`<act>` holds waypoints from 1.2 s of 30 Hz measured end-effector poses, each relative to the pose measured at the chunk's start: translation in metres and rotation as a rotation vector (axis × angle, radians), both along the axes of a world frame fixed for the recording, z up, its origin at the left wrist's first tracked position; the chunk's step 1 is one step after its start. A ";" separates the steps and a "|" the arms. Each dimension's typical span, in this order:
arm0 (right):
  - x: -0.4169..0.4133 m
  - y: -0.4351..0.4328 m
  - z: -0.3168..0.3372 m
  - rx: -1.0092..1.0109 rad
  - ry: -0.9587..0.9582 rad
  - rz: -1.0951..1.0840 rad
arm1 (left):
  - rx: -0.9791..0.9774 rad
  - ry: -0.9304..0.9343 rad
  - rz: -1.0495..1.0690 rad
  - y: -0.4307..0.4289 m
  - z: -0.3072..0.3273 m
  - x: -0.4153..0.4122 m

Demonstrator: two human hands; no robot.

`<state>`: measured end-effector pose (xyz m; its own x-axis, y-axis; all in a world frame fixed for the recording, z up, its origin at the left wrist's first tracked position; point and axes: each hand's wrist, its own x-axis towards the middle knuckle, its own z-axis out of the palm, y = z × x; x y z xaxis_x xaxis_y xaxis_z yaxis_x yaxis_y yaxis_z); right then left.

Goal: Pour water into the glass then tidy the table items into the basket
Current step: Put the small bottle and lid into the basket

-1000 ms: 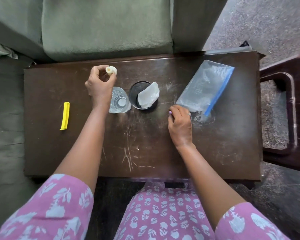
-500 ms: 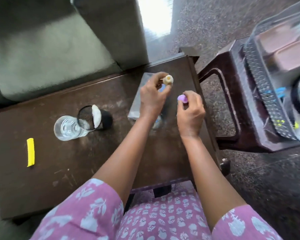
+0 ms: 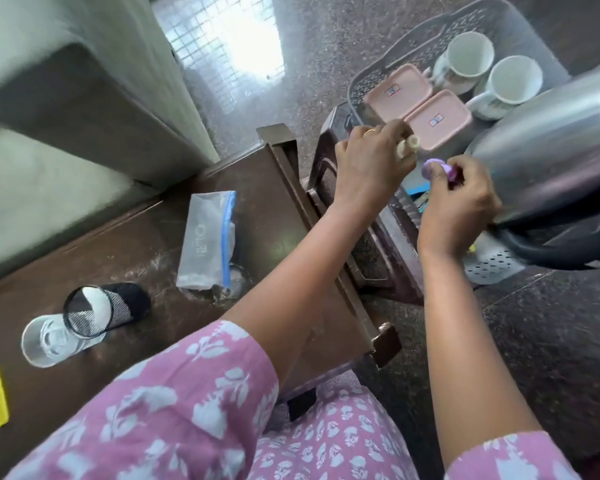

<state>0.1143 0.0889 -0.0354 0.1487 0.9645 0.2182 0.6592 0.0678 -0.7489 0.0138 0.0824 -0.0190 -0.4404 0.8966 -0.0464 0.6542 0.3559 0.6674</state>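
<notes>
While over basket rim [image 3: 355,85], L grip [image 3: 368,168] pinches cream bit [image 3: 408,149], R grip [image 3: 461,206] purple bit [image 3: 436,168]

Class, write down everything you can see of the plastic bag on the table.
The plastic bag is flat, see-through and slightly frosted, with a blue zip strip along one long edge and pale lettering on its face. It lies on the dark wooden table, apart from the mesh cup. Nothing lies on top of it. Something round shows under its near end, too unclear to name.
</notes>
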 end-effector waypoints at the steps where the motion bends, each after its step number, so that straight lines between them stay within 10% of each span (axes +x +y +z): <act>1: 0.004 0.007 -0.004 -0.067 -0.023 0.006 | -0.061 0.056 -0.014 0.007 -0.003 0.005; 15: 0.004 0.041 -0.029 -0.314 -0.291 0.247 | -0.345 0.078 -0.113 0.033 -0.018 0.027; 22: -0.003 0.010 -0.015 -0.045 -0.186 0.084 | -0.025 0.117 -0.088 0.004 -0.014 0.025; 26: -0.022 -0.026 -0.008 0.078 -0.124 0.094 | 0.175 0.149 0.105 -0.035 -0.010 0.016; 36: -0.090 -0.157 -0.052 -0.038 -0.200 0.570 | -0.115 -0.113 0.538 -0.193 -0.067 -0.040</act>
